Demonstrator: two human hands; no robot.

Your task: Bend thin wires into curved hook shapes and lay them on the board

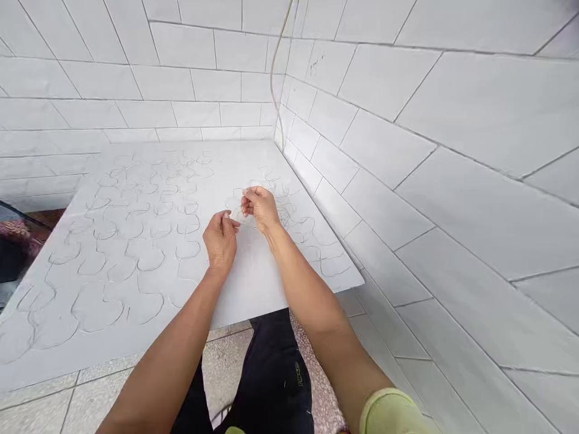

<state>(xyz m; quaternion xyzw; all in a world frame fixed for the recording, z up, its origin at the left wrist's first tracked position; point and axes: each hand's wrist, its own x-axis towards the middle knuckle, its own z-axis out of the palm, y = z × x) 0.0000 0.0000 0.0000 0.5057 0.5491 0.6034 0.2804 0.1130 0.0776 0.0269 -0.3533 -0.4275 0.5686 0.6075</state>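
Hands [221,242] [261,208] pinch a thin wire loop [239,217] (more lie on the white board [253,288]).

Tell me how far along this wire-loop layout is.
Done: dozens of thin wire loops already lie in rows across the white board. In hand: the right hand pinches another loop above the board, with the left hand close beside it. Left: how many remain cannot be told from this view; the loops stop short of the board's near edge by the hands.

You wear black trousers [275,374] with small yellow-green lettering [297,374] and a pale yellow-green sleeve [391,413]; left hand [221,241] and right hand [261,208] bare.
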